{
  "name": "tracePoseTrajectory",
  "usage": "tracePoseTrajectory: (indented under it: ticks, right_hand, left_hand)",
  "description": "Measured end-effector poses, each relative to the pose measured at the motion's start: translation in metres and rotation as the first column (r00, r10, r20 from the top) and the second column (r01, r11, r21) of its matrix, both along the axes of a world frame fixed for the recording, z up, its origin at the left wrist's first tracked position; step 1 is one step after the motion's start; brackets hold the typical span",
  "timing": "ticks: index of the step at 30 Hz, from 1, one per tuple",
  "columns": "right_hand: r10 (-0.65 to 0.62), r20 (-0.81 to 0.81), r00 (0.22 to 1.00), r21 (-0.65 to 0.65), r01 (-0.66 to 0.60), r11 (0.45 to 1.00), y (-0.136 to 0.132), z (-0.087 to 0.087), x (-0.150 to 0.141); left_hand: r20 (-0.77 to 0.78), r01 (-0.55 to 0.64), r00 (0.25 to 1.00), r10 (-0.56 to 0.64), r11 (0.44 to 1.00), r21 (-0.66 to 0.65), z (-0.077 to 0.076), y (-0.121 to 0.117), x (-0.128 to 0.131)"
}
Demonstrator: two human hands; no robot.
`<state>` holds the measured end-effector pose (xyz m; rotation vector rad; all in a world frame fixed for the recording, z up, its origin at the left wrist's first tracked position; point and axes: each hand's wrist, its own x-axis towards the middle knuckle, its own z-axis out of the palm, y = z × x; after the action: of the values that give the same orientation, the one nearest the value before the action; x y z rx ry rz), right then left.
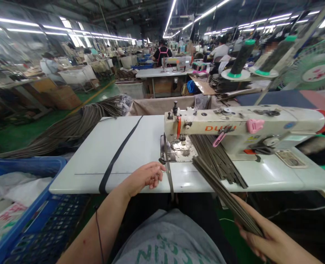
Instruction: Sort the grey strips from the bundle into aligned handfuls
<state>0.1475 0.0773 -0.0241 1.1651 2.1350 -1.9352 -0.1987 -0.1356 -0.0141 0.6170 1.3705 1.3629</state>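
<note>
My right hand [263, 229] is closed around a bundle of long grey-brown fabric strips [222, 190], held aslant over the table's front edge. Loosely curled, with nothing visible in its fingers, my left hand [147, 176] hovers at the white table [88, 146]. Its fingertips are close to a narrow strip [169, 168] that runs from under the sewing machine's needle area down past the front edge; whether they touch it I cannot tell. More strips [220, 157] lie in a pile beneath the arm of the sewing machine [206, 124].
A black band [121, 150] crosses the table on the left. Beside it stands a blue crate [60, 165] holding plastic bags. Long strips [49, 128] are heaped behind. Thread cones [242, 60] and a green fan [316, 69] stand at right; other people work farther back.
</note>
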Motion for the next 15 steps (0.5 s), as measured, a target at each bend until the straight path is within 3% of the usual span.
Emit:
tracePoseTrajectory:
  ticks: [4,7,9,12,15]
  right_hand:
    - [-0.135,0.003,0.991,0.041,0.135,0.99,0.007,0.002,-0.025]
    - [-0.136,-0.002,0.991,0.134,0.135,0.982,0.013,0.008,-0.048]
    - [-0.117,0.023,0.993,0.265,0.107,0.958,0.023,0.011,-0.063]
    - [-0.112,0.112,0.987,0.533,0.036,0.845,0.044,0.018,-0.087]
    - [-0.166,0.19,0.968,0.772,-0.042,0.634,0.065,0.024,-0.113]
  left_hand:
    - [-0.057,-0.121,0.991,0.119,0.992,-0.021,-0.015,-0.012,-0.005]
    - [-0.025,-0.135,0.991,0.134,0.991,-0.01,-0.021,-0.025,-0.006]
    - [0.02,-0.123,0.992,0.123,0.992,0.0,-0.024,-0.038,-0.008]
    - [0.099,-0.063,0.993,0.064,0.998,-0.015,-0.033,-0.059,-0.01]
    - [0.211,0.021,0.978,-0.009,0.998,-0.054,-0.053,-0.083,-0.004]
